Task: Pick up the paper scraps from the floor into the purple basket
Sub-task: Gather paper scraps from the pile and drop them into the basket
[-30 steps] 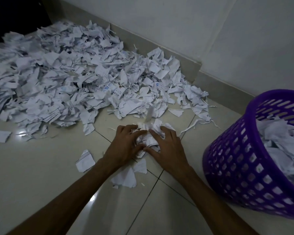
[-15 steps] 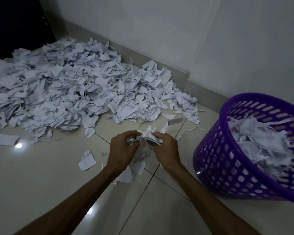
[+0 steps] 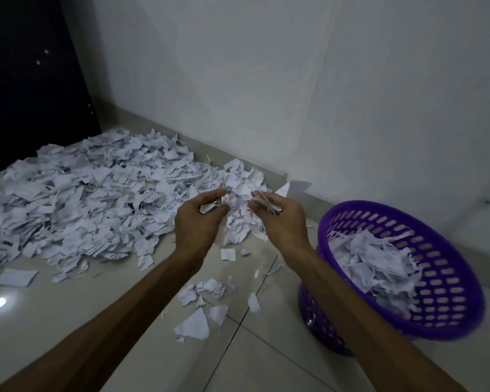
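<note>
Scraps (image 3: 238,203) in both hands' grip beside basket (image 3: 464,278)

A bare indoor room corner, likely in a home or plain building — glossy pale floor tiles (image 3: 266,363) with thin grout lines, a low tiled skirting (image 3: 218,149) along a plain white wall (image 3: 266,80), and a dark door (image 3: 26,80) at left — dimly lit, unfurnished.
</note>
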